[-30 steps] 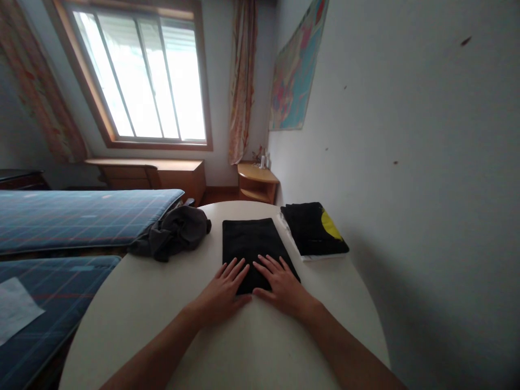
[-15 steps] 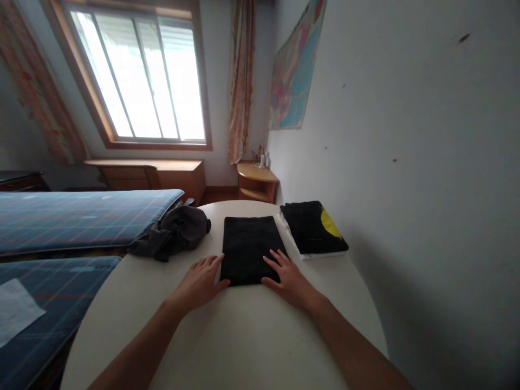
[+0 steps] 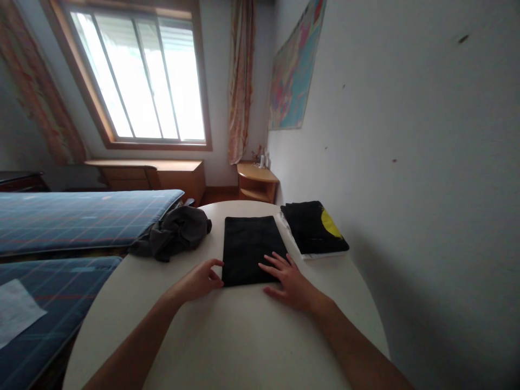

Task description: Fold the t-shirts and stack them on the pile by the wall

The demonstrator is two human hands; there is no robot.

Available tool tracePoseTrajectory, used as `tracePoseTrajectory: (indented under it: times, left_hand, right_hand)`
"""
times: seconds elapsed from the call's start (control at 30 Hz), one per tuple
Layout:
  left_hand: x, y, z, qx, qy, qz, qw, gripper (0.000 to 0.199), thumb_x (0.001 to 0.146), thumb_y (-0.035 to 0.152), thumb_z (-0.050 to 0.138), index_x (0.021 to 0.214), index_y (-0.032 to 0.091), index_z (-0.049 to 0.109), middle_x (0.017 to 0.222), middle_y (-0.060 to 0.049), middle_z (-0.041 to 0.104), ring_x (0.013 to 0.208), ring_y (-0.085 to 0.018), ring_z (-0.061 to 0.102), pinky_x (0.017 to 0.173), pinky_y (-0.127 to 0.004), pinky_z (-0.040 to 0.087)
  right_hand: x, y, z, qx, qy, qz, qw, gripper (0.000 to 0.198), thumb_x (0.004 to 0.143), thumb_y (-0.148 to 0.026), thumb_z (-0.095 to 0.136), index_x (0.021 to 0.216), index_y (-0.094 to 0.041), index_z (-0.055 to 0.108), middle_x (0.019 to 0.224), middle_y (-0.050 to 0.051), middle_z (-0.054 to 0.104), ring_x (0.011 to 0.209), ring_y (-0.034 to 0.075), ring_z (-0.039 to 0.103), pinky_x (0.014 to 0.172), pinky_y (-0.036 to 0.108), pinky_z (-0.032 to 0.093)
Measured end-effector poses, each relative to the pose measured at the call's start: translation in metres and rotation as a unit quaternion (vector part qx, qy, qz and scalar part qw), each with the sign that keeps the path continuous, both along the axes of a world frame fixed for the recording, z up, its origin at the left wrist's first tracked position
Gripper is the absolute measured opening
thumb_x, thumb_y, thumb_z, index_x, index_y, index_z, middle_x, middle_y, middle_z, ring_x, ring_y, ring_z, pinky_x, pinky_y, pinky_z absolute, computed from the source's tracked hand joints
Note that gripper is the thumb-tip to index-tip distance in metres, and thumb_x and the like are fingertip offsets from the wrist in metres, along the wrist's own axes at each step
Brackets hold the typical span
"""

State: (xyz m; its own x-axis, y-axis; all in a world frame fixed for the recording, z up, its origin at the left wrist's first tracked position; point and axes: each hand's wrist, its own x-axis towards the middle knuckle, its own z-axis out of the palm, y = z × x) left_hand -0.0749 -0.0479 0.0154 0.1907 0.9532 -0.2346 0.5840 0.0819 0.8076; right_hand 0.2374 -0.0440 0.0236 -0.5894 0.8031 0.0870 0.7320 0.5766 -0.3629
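Observation:
A folded black garment [image 3: 249, 246] lies flat in a neat rectangle on the round white table [image 3: 227, 346]. At its lower left edge is my left hand [image 3: 200, 281], thumb and index finger apart at the border, the other fingers curled under. My right hand [image 3: 290, 281] rests with spread fingers on the lower right corner of the garment. To the right, beside the wall, sits a folded stack of black and white clothing [image 3: 311, 230] with a yellow patch. A crumpled dark grey garment [image 3: 179, 230] is heaped at the table's left edge.
On the left are two blue plaid mattresses [image 3: 81, 216], one with a white sheet of paper [image 3: 18, 311] on it. The white wall [image 3: 406, 216] runs close along the right. A wooden desk [image 3: 174, 168] and a corner shelf [image 3: 258, 173] stand behind the table.
My left hand has drawn back slightly to the left, its fingers more curled at the garment's edge. My right thumb has slid off the garment toward the table. The garment stays in place.

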Motion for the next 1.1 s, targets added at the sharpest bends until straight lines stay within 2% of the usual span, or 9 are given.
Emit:
tracePoseTrajectory:
  times: [0.27,0.4,0.5,0.63,0.77,0.83,0.93,1.0,1.1]
  left_hand:
    - [-0.005,-0.004,0.008,0.015,0.078,-0.039,0.996,0.03,0.071,0.038,0.066,0.094,0.02,0.056,0.076,0.001,0.066,0.062,-0.015,0.058,0.055,-0.024,0.039]
    - [0.01,-0.007,0.018,0.195,0.134,-0.037,0.971,0.024,0.083,0.044,0.061,0.087,0.02,0.06,0.084,-0.003,0.066,0.079,-0.02,0.062,0.071,-0.03,0.046]
    - [0.027,-0.015,0.022,0.295,0.125,-0.115,0.94,0.018,0.084,0.036,0.064,0.097,0.023,0.064,0.103,-0.004,0.067,0.099,-0.022,0.061,0.088,-0.032,0.046]
    - [0.043,-0.027,0.026,0.278,0.155,-0.189,0.929,0.023,0.085,0.041,0.066,0.101,0.025,0.07,0.1,-0.004,0.069,0.095,-0.023,0.062,0.082,-0.031,0.046]
    - [0.05,-0.032,0.03,0.222,0.183,-0.249,0.925,0.036,0.095,0.047,0.051,0.078,0.022,0.073,0.07,-0.002,0.068,0.069,-0.018,0.062,0.067,-0.028,0.045]
    - [0.052,-0.031,0.027,0.238,0.187,-0.244,0.921,0.036,0.097,0.043,0.05,0.077,0.022,0.072,0.07,-0.003,0.068,0.068,-0.018,0.063,0.068,-0.028,0.046]
    - [0.053,-0.026,0.018,0.313,0.165,-0.206,0.912,0.023,0.094,0.033,0.055,0.108,0.025,0.071,0.112,-0.006,0.071,0.103,-0.022,0.064,0.09,-0.033,0.049]
    - [0.052,-0.024,0.013,0.336,0.152,-0.206,0.906,0.032,0.092,0.032,0.058,0.123,0.027,0.065,0.132,-0.006,0.063,0.12,-0.024,0.057,0.103,-0.037,0.045]
    - [0.048,-0.024,0.015,0.322,0.152,-0.205,0.912,0.036,0.092,0.035,0.06,0.127,0.026,0.063,0.125,-0.006,0.067,0.115,-0.023,0.061,0.099,-0.036,0.047]
  right_hand:
    - [-0.005,-0.004,0.004,0.014,0.011,0.02,1.0,0.053,0.087,-0.053,0.063,0.136,-0.033,0.06,0.145,0.007,0.054,0.135,0.029,0.046,0.119,0.052,0.022]
    - [-0.009,-0.01,0.012,0.035,0.03,0.033,0.998,0.049,0.085,-0.051,0.067,0.129,-0.029,0.066,0.126,0.008,0.065,0.119,0.027,0.055,0.108,0.042,0.039]
    - [-0.012,-0.014,0.018,0.043,0.029,0.05,0.997,0.045,0.083,-0.049,0.07,0.123,-0.028,0.069,0.113,0.007,0.068,0.108,0.025,0.059,0.098,0.038,0.046]
    - [-0.013,-0.018,0.024,0.025,0.045,0.054,0.997,0.033,0.089,-0.05,0.063,0.11,-0.026,0.074,0.096,0.005,0.073,0.093,0.021,0.065,0.085,0.032,0.049]
    - [-0.011,-0.019,0.025,-0.026,0.047,0.053,0.997,0.031,0.096,-0.044,0.052,0.103,-0.026,0.076,0.074,0.0,0.073,0.069,0.016,0.067,0.071,0.027,0.048]
    - [-0.009,-0.018,0.022,-0.014,0.061,0.048,0.997,0.028,0.095,-0.04,0.053,0.104,-0.026,0.076,0.081,0.001,0.074,0.073,0.016,0.068,0.073,0.027,0.05]
    - [-0.005,-0.013,0.016,0.045,0.088,0.03,0.995,0.031,0.091,-0.035,0.061,0.118,-0.025,0.071,0.115,0.005,0.072,0.105,0.021,0.066,0.095,0.032,0.049]
    - [-0.003,-0.009,0.012,0.059,0.087,0.034,0.994,0.039,0.088,-0.036,0.065,0.126,-0.025,0.068,0.131,0.008,0.065,0.122,0.025,0.057,0.107,0.039,0.042]
    - [-0.001,-0.01,0.015,0.03,0.088,0.064,0.994,0.037,0.087,-0.037,0.068,0.122,-0.024,0.07,0.129,0.008,0.066,0.121,0.025,0.058,0.106,0.041,0.043]
